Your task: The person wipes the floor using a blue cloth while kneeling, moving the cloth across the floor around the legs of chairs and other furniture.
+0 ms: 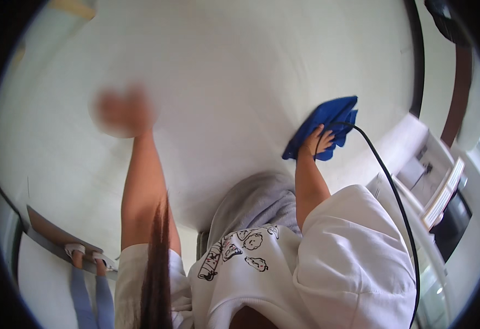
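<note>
My right hand (321, 142) lies on a crumpled blue cloth (338, 109), holding it against a broad white surface (231, 82). Its fingers are spread over the folds. Across the cloth, close to that hand, passes a thin black cable (381, 164). My left hand (125, 110) is strongly blurred, with the arm stretched out over the same white surface. Whether it touches the surface or holds something cannot be told. A faint rounded outline surrounds its lower edge. Below the surface, grey fabric (256, 201) covers my lap area.
The cable runs down past my right sleeve (359, 246). At the lower left are another person's lower legs (86, 296) and light shoes, beside a brown mat (59, 230). White furniture (412, 172) with things on it stands at right. A dark strip (416, 61) edges the white surface.
</note>
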A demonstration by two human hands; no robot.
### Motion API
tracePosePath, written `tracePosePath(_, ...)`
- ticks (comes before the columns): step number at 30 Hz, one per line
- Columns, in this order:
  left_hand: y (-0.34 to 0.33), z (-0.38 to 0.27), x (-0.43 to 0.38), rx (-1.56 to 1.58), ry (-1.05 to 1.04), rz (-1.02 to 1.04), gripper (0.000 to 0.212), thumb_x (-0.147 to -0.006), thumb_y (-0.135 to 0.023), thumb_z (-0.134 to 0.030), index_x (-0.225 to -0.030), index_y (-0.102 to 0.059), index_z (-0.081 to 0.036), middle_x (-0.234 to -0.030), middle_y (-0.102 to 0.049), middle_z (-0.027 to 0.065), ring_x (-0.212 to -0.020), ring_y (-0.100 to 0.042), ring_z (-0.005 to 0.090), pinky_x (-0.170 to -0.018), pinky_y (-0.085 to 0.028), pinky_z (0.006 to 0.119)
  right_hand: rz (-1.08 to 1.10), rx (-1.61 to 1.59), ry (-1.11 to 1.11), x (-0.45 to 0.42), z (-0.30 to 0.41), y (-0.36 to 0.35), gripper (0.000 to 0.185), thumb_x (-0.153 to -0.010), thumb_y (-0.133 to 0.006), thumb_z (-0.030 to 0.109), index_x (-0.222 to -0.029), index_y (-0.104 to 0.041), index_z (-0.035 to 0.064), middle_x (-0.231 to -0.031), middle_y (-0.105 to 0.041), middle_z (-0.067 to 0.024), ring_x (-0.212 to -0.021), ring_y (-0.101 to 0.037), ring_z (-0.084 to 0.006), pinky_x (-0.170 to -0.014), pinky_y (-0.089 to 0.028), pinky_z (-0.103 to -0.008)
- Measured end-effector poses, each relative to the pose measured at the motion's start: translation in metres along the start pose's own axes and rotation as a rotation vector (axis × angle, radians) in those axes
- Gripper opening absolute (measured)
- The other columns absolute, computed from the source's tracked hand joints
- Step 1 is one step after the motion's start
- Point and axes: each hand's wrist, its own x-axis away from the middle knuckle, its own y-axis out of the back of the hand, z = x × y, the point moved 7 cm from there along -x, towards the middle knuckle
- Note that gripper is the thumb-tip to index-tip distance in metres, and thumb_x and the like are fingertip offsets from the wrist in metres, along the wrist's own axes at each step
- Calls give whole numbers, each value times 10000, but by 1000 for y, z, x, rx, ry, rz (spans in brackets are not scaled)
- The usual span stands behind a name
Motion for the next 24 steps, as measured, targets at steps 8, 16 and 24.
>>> tracePosePath(8, -17, 6, -9, 11, -17, -15, 992, -769, -368, -808, -1451, -240, -100, -1513, -170, 194, -1399, -90, 421, -1017, -45, 714, 62, -3, 107, 33, 2, 13, 669, -911, -390, 555, -1374, -442, 75, -1543, -187, -119, -1350, -202, -489, -1041, -194, -663)
tracePosePath(16, 23, -28, 3, 32, -375, -354, 891, -837, -420, -703, -1464, -238, -97, -1497, -160, 256, -1395, -98, 423, -997, 0, 732, 157, -163, 395, 35, 31, 38, 690, -893, -411, 527, -1425, -360, 89, -1530, -197, -158, -1367, -155, -486, -1060, -82, -671)
tracePosePath(24, 61, -336, 386, 449, -1593, 395, 603, -889, -472, -475, -1398, -415, -156, -1473, -271, 197, -1382, -227, 379, -1068, -46, 641, 143, -341, 671, 21, 27, 51, 646, -868, -475, 453, -1426, -368, 145, -1517, -240, -140, -1372, -202, -434, -1057, -79, -688)
